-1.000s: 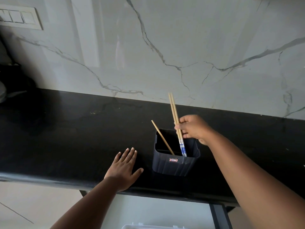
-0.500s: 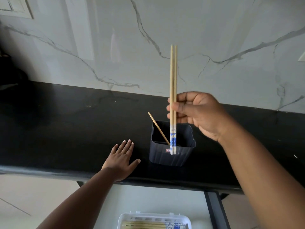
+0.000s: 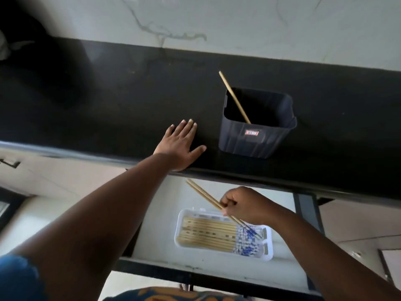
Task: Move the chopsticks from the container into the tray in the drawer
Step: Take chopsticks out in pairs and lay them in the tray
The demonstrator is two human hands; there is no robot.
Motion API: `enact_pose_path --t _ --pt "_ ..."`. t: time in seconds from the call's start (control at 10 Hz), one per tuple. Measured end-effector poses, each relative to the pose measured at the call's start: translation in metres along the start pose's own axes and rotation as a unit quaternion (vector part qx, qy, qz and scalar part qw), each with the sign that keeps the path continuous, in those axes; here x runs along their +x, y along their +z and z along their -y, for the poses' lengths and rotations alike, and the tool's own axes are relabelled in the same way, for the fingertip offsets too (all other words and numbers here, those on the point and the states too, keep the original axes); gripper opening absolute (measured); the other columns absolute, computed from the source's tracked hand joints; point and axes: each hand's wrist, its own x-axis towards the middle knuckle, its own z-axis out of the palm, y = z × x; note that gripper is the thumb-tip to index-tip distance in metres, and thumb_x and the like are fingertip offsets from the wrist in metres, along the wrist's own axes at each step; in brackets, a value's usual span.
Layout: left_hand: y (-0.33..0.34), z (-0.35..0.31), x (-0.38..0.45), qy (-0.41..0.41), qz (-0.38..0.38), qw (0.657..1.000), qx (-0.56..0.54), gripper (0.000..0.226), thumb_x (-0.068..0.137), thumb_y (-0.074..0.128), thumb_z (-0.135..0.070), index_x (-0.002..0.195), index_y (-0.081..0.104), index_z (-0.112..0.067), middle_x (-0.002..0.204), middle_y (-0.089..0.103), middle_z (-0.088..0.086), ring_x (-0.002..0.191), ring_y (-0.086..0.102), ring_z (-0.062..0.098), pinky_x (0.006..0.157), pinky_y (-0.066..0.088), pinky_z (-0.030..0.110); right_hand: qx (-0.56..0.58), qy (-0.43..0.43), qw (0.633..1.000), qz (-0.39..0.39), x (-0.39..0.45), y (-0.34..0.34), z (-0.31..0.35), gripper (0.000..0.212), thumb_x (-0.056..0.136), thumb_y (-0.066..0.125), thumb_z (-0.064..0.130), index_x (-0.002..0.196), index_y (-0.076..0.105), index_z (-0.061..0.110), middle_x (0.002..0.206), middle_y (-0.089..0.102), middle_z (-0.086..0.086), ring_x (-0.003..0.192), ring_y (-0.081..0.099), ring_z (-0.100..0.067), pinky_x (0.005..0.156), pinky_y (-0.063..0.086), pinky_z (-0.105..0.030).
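From the head camera, the right hand (image 3: 245,204) clenched a pair of chopsticks (image 3: 208,198) over the white tray (image 3: 268,246) in the open drawer (image 3: 156,224), blue tips pointing toward 4 o'clock above the chopsticks lying there. The left hand (image 3: 181,144) lay flat, fingers released, on the black desk (image 3: 108,94). At its 3 o'clock stood the dark container (image 3: 256,137) holding one chopstick (image 3: 234,97).

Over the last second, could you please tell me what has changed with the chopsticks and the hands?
The right hand lifted a pair of chopsticks out of the dark container and carried it down to the white tray in the open drawer, blue ends lowest. It still grips them. The left hand stayed flat on the counter, and one chopstick remains leaning in the container.
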Motion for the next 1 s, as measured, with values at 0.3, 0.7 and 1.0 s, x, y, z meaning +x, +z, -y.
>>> enact_pose_path --t 0.3,0.7,1.0 --pt "-0.001 -0.001 -0.005 -0.005 0.014 1.000 0.006 0.079 0.094 0.018 -0.065 0.155 0.001 -0.016 0.163 -0.004 0.001 0.149 -0.009 0.016 0.121 -0.004 0.039 -0.101 0.055 0.992 0.057 0.020 0.062 -0.047 0.003 0.090 0.062 0.018 0.089 0.065 0.017 0.092 0.066 -0.001 0.069 0.055 -0.013 0.059 0.039 -0.025" --pt "-0.001 -0.001 -0.005 -0.006 0.012 1.000 0.004 0.079 0.094 0.019 -0.064 0.155 0.003 -0.016 0.163 -0.002 0.002 0.149 -0.008 0.016 0.121 -0.003 0.040 -0.210 0.055 0.972 0.088 0.026 0.088 -0.043 0.018 0.089 0.054 0.009 0.077 0.059 0.021 0.088 0.062 -0.002 0.081 0.059 -0.023 0.060 0.040 -0.027" --pt "0.000 0.000 -0.004 -0.003 0.012 1.000 0.006 0.079 0.094 0.018 -0.065 0.155 0.003 -0.016 0.163 -0.002 0.002 0.149 -0.008 0.017 0.121 -0.003 0.040 -0.302 -0.029 0.953 -0.005 0.018 0.097 -0.038 0.035 0.084 0.045 0.000 0.115 0.053 0.014 0.105 0.059 -0.008 0.093 0.063 -0.030 0.064 0.040 -0.031"
